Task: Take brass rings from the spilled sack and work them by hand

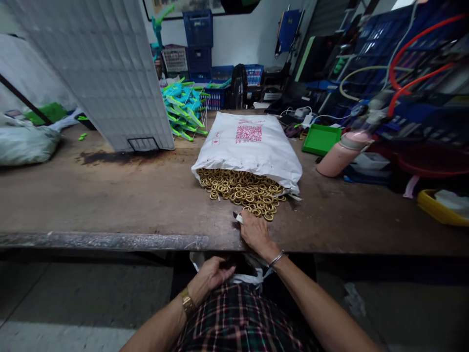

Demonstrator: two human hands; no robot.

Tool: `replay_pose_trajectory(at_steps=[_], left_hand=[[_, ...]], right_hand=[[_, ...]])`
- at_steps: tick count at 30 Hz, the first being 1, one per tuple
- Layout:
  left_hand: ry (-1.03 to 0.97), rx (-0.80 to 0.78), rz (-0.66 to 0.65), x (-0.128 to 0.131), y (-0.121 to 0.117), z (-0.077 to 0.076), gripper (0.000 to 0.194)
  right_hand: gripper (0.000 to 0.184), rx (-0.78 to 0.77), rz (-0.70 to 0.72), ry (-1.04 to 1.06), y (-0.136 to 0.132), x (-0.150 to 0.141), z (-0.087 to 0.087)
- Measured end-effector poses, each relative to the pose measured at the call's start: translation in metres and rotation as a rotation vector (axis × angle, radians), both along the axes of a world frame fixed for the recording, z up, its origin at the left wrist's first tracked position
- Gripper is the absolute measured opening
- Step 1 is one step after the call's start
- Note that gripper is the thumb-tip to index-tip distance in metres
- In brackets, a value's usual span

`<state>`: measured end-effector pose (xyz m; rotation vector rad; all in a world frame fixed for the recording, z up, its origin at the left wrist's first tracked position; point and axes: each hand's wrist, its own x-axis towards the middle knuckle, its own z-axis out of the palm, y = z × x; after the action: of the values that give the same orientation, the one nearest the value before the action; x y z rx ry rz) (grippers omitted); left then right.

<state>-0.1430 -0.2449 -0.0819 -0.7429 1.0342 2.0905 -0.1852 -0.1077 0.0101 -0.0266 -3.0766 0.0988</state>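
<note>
On the wooden table a white woven sack (252, 146) with a red printed code lies on its side, mouth toward me. Many brass-coloured rings (245, 190) spill out of it onto the tabletop. Just in front of the rings, my right hand (255, 235) is closed around a small black-and-white tool (238, 218) whose kind I cannot make out. Below the table edge, my left hand (213, 277) is palm up with fingers slightly apart, holding nothing visible. It is beside a white plastic bag (249, 279) on my lap, whose inside is dark.
A tall pale ribbed panel (110, 73) stands at the left. Behind the sack are blue and green plastic pieces (185, 107). A green tray (321, 139), a pink bottle (342, 155) and a yellow tray (441, 208) are at the right, with orange hoses above.
</note>
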Motion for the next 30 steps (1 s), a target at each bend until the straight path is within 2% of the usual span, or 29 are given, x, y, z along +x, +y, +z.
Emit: replay_pose_trajectory(at_steps=[4,7,10,12,14,17,21,26,30], left_hand=[[-0.019,-0.028,-0.049,0.007,-0.008,0.002,0.012],[0.129,-0.026,-0.162,0.018,-0.017,0.026,0.019],[0.543,-0.146,-0.359,0.026,-0.021,0.067,0.028],[0.697,-0.278,-0.301,0.023,-0.020,0.091,0.035],[0.788,-0.409,-0.175,0.013,-0.015,0.105,0.040],[0.868,-0.493,-0.141,-0.005,-0.007,0.106,0.044],[0.885,-0.468,-0.196,-0.018,0.001,0.094,0.029],[0.885,-0.496,-0.160,-0.017,0.004,0.090,0.026],[0.872,-0.496,-0.141,-0.016,0.004,0.089,0.029]], right_hand=[[0.021,-0.012,0.018,0.023,0.003,-0.002,-0.002],[0.016,-0.158,0.068,0.038,0.012,-0.004,-0.002],[0.015,-0.524,0.157,0.015,0.020,-0.002,0.000],[0.020,-0.803,0.199,-0.039,0.022,0.003,0.003],[0.023,-1.016,0.212,-0.124,0.021,0.009,0.004],[0.027,-1.217,0.215,-0.259,0.017,0.018,0.003],[0.028,-1.345,0.204,-0.345,0.015,0.023,-0.002],[0.029,-1.248,0.144,-0.252,0.014,0.021,-0.004],[0.031,-1.114,0.156,-0.195,0.010,0.018,-0.002]])
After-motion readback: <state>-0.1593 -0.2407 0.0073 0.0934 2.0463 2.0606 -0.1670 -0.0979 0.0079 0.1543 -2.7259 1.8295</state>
